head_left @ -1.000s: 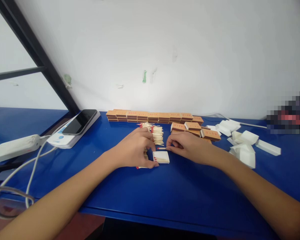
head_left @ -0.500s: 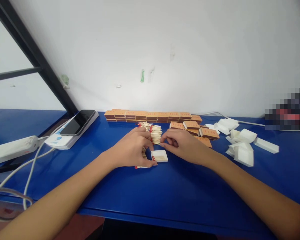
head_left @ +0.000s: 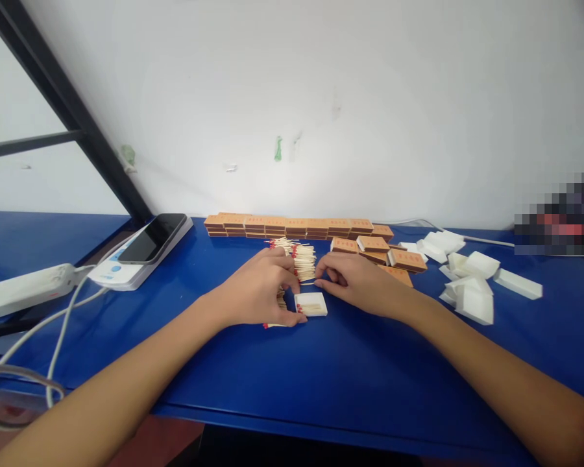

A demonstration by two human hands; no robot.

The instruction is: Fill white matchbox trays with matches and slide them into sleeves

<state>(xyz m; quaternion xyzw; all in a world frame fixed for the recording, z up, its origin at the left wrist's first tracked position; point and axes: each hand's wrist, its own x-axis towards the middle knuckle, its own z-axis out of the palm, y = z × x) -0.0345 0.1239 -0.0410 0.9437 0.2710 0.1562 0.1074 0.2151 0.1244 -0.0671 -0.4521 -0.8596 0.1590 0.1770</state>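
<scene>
A small white matchbox tray (head_left: 316,298) lies on the blue table with a few red-headed matches (head_left: 311,307) inside. My left hand (head_left: 263,285) grips its left end, thumb at the near corner and a finger at the far one. Beyond the tray is a pile of loose matches (head_left: 304,263), heads to the left; more lie partly hidden under my left hand. At the right edge of this pile, my right hand (head_left: 345,279) pinches the end of one match (head_left: 308,283) between thumb and forefinger.
Stacked orange matchboxes (head_left: 296,225) line the wall, and several more matchboxes (head_left: 372,244) lie loosely heaped behind my right hand. White empty trays (head_left: 474,301) are scattered on the right. At left sit a phone (head_left: 156,239), a white power strip (head_left: 29,288) and cables.
My right hand has shifted very slightly to the right, and a single match now shows at its fingertips, apart from the pile. The left hand and the tray stay in place.
</scene>
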